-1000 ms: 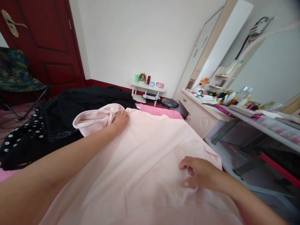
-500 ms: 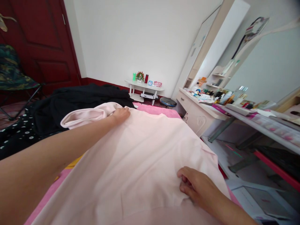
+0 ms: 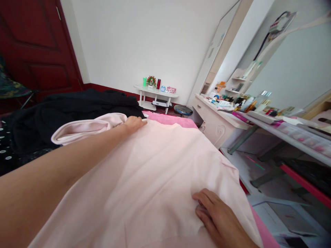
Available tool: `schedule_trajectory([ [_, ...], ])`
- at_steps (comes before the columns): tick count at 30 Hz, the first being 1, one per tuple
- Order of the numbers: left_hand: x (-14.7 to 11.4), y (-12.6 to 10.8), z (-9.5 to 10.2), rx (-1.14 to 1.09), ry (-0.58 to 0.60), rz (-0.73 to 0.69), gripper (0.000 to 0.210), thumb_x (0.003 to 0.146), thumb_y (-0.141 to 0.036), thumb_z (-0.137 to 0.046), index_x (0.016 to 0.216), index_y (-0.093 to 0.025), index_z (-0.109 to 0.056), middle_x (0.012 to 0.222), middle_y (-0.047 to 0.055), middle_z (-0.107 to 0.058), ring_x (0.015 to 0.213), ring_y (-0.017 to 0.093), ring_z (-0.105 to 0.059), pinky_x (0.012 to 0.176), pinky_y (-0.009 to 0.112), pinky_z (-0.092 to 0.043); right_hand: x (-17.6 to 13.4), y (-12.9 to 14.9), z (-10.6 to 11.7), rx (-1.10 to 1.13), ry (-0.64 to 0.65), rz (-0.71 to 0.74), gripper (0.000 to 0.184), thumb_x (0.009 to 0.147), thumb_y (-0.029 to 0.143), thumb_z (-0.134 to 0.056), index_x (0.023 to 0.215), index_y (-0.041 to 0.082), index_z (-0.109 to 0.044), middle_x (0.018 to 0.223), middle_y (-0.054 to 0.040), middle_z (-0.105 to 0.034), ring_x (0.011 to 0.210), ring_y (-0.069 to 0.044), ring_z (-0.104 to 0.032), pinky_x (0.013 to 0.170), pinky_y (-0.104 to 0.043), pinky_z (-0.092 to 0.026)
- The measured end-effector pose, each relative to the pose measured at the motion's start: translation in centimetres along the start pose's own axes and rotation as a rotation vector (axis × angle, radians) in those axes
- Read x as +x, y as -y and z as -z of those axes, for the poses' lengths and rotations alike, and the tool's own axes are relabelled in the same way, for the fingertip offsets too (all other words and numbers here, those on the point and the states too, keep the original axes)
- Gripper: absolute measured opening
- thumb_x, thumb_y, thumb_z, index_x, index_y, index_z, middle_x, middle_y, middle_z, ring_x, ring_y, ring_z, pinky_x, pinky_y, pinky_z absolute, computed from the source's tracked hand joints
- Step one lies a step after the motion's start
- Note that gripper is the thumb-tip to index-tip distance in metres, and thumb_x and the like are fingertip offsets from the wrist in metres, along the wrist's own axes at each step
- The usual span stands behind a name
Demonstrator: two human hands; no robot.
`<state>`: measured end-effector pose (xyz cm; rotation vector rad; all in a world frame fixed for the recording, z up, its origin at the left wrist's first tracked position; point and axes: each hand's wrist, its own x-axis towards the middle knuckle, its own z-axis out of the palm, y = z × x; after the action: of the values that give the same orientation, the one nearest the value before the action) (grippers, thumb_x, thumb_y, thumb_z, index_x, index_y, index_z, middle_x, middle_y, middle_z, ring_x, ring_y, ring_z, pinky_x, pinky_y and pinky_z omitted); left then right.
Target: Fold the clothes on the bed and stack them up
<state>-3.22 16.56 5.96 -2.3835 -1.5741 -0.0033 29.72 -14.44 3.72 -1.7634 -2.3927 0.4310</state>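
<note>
A pale pink long-sleeved top (image 3: 155, 172) lies spread over the pink bedding, with soft creases running across it. Its rolled sleeve end (image 3: 74, 131) sits at the left, against the dark clothes. My left hand (image 3: 133, 124) reaches far forward and rests on the top's far left edge, fingers stretched out. Lower right, my right hand (image 3: 216, 213) rests on the fabric with fingers loosely bent and thumb apart from them. No cloth shows clearly pinched in either hand.
Black clothes (image 3: 77, 105) are heaped at the left. Pink bedding (image 3: 170, 120) shows past the top's far edge. Along the right stand a cosmetics-covered dressing table (image 3: 219, 119) and a metal-legged table (image 3: 289, 132). A small white table (image 3: 155, 91) and a round stool (image 3: 183, 110) stand beyond.
My left hand has slid slightly right along the far edge, its fingers straighter. My right hand has moved a little down and its fingers are less curled. The view has shifted slightly right.
</note>
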Motion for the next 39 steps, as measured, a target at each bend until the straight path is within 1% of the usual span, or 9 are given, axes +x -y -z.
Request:
schedule_trajectory([
  [8,1.5,4.6,1.8,0.164,-0.141,-0.009,0.031,0.086,-0.004,-0.035,0.083,-0.007,-0.066,0.097,0.02,-0.058,0.094,0.03,-0.057,0.074,0.04,-0.039,0.6,3.0,2.0,-0.031,0.251,0.088,0.045,0.073,0.01,-0.05,0.112,0.027,-0.064,0.102,-0.0061,-0.065,0.091,-0.02,-0.06,0.08,-0.029,-0.045],
  [13,1.6,0.4,2.3,0.205,-0.25,-0.051,0.032,0.081,0.001,-0.038,0.09,-0.007,-0.068,0.116,0.02,-0.056,0.121,0.035,-0.04,0.097,0.052,-0.029,0.7,3.7,2.2,-0.045,0.264,0.118,0.056,0.066,0.007,-0.05,0.117,0.025,-0.062,0.107,-0.0073,-0.065,0.096,-0.022,-0.06,0.085,-0.029,-0.044],
  [16,-0.8,-3.9,1.7,0.1,-0.282,-0.179,0.032,0.086,-0.01,-0.042,0.108,-0.015,-0.065,0.139,0.013,-0.043,0.134,0.029,-0.027,0.11,0.048,-0.014,0.5,4.1,2.8,-0.038,0.283,0.101,0.058,0.064,0.007,-0.052,0.117,0.026,-0.062,0.11,-0.0061,-0.065,0.097,-0.022,-0.06,0.086,-0.029,-0.043],
  [21,-8.6,-8.5,-1.4,-0.354,0.04,-0.356,0.064,0.09,-0.06,-0.033,0.146,-0.03,-0.026,0.154,0.01,-0.02,0.14,0.031,-0.018,0.11,0.051,-0.017,-0.5,4.9,4.9,-0.05,0.309,0.102,0.048,0.068,0.011,-0.057,0.112,0.027,-0.065,0.105,-0.0052,-0.067,0.093,-0.021,-0.062,0.082,-0.028,-0.044],
  [24,-11.9,-8.9,-2.2,-0.426,0.121,-0.25,0.067,0.089,-0.066,-0.022,0.147,-0.032,-0.02,0.156,0.007,-0.011,0.142,0.032,-0.008,0.11,0.055,-0.009,1.1,5.5,6.9,-0.034,0.402,0.113,0.035,0.071,0.019,-0.062,0.104,0.028,-0.068,0.091,-0.0026,-0.07,0.083,-0.02,-0.064,0.073,-0.027,-0.044],
  [27,-13.3,-9.1,-1.4,-0.431,0.149,-0.158,0.067,0.091,-0.064,-0.021,0.148,-0.029,-0.021,0.156,0.009,-0.008,0.143,0.033,-0.004,0.111,0.055,-0.007,5.8,6.2,7.8,-0.046,0.382,0.143,0.03,0.073,0.026,-0.064,0.102,0.026,-0.069,0.085,-0.0017,-0.071,0.08,-0.02,-0.064,0.07,-0.027,-0.044],
  [32,-16.4,-9.1,0.5,-0.477,0.23,-0.199,0.071,0.089,-0.067,-0.021,0.148,-0.028,-0.018,0.156,0.01,-0.001,0.142,0.032,0.001,0.112,0.055,-0.006,15.8,6.7,3.1,-0.043,-0.156,0.147,0.047,0.086,0.033,-0.051,0.131,0.021,-0.051,0.13,-0.0095,-0.056,0.116,-0.021,-0.053,0.096,-0.032,-0.039],
  [36,-21.1,-7.6,1.7,-0.511,0.278,-0.263,0.073,0.089,-0.064,-0.028,0.149,-0.023,-0.018,0.156,0.012,0.0,0.143,0.031,0.0,0.113,0.05,-0.009,19.0,6.2,-2.4,-0.212,-0.137,0.019,0.06,0.092,0.052,-0.035,0.145,0.024,-0.03,0.153,-0.0085,-0.024,0.14,-0.027,-0.021,0.11,-0.048,-0.02],
  [39,-24.5,-5.8,3.1,-0.612,0.247,-0.337,0.069,0.088,-0.056,-0.044,0.144,-0.019,-0.032,0.154,0.013,-0.017,0.141,0.029,-0.018,0.113,0.039,-0.021,19.1,5.6,-4.3,-0.25,-0.115,-0.021,0.06,0.093,0.056,-0.026,0.146,0.029,-0.026,0.155,-0.005,-0.018,0.141,-0.027,-0.015,0.11,-0.053,-0.016],
])
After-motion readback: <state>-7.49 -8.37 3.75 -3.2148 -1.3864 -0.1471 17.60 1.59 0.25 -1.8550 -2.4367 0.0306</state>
